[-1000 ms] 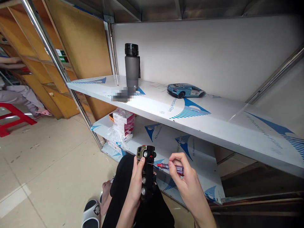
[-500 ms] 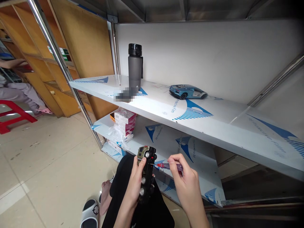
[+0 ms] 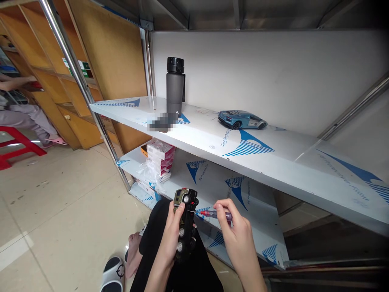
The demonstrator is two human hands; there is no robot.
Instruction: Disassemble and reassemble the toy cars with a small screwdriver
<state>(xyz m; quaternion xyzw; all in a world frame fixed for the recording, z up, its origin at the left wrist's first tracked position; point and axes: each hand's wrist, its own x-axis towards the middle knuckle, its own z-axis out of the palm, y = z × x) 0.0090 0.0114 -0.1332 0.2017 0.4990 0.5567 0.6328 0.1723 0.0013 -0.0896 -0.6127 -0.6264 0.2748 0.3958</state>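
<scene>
Left hand [image 3: 170, 239] clenches a toy truck [image 3: 186, 219], underside up!
Right hand [image 3: 237, 231] pinches a precision screwdriver [image 3: 217, 215] against the truck, above "PE Protective Film" lettering [image 3: 202, 170].

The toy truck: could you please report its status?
Left hand gripping toy truck. Right hand holding small screwdriver, tip near truck. Nothing blocking.

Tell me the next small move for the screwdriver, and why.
Probably ease the tip of the precision screwdriver onto the black chassis of the toy off-road car, since the right hand aims it there while the left hand grips the car with its chassis turned up.
</scene>
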